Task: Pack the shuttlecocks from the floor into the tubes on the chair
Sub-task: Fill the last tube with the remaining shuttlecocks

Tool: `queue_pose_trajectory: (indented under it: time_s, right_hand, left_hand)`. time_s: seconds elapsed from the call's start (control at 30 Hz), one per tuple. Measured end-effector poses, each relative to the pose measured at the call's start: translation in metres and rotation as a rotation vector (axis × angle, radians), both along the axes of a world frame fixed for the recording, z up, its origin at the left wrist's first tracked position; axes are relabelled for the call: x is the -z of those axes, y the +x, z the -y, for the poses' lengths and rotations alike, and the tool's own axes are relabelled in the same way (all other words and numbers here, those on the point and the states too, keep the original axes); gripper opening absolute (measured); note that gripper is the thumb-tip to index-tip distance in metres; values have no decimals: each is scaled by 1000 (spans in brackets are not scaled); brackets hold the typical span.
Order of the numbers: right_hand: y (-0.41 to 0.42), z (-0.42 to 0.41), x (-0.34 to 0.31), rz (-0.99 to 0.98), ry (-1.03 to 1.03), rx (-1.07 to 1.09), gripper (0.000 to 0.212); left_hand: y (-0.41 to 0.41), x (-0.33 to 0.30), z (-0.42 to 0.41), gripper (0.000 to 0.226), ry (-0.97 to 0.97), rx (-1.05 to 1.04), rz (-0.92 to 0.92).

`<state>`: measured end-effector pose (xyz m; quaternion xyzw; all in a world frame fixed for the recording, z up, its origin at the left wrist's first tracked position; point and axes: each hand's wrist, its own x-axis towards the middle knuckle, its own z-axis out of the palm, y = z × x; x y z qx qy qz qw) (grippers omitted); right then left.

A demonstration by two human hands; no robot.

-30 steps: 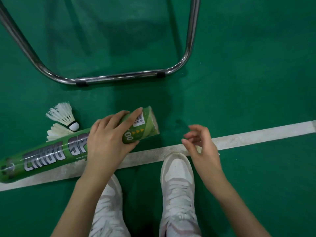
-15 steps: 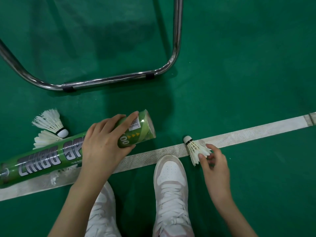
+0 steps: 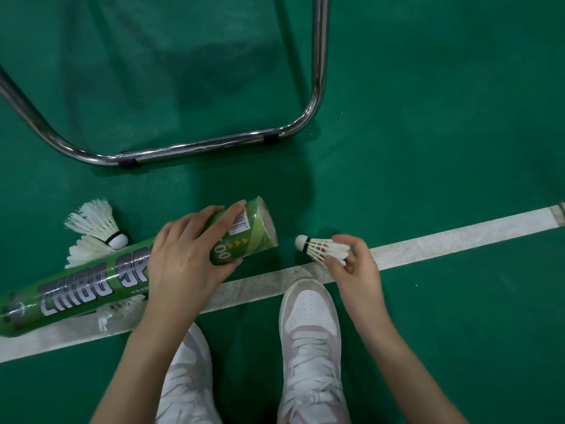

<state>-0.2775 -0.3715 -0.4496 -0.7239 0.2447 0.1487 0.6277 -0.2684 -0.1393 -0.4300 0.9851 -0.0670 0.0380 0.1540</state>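
Cork end first, a shuttlecock [image 3: 324, 248] was pinched by its feathers in the right hand [image 3: 351, 264], just beside and pointing toward the open mouth of the tube [image 3: 122, 276], which was gripped low over the floor [image 3: 428, 117] by the left hand [image 3: 189, 255].

We record a green tube [image 3: 91, 289] with silver lettering and yellow arrows; white shuttlecocks [image 3: 324, 248], black-banded corks; dark green floor [image 3: 428, 117]; white textured line [image 3: 458, 240]; white-and-pink shoes [image 3: 308, 325]; chrome chair frame [image 3: 195, 146].
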Motion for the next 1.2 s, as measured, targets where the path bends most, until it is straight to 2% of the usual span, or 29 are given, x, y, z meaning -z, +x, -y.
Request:
queue_pose_trajectory:
  time_s: [0.27,0.43,0.6,0.73,0.8,0.87,1.0,1.1,1.2]
  right_hand:
    - [37,-53,-25,133,1,-126,33]
    - [60,-75,-40,181,72,-191,32]
    - [67,-104,-49,210,99,-502,39]
    - [68,-130,-55,200,194,-659,24]
    - [70,-140,-59,173,251,-711,24]
    - [72,-149,-62,162,232,-761,37]
    - [73,-173,-66,164,63,-920,70]
    - [75,-190,-68,201,4,-983,76]
    - [76,-205,-67,192,33,-978,79]
  left_hand:
    - [-6,-6,-22,85,-36,-90,34]
    - [-11,-13,-47,83,-23,-177,65]
    - [-17,-10,-63,85,-25,-226,57]
    - [-19,-5,-70,86,-29,-246,59]
    - [-20,-4,-73,84,-35,-254,69]
    - [-20,-4,-74,82,-42,-259,88]
    - [-22,-2,-83,78,-57,-288,115]
    - [-25,-2,-95,69,-49,-320,114]
    - [-27,-4,-106,62,-65,-354,92]
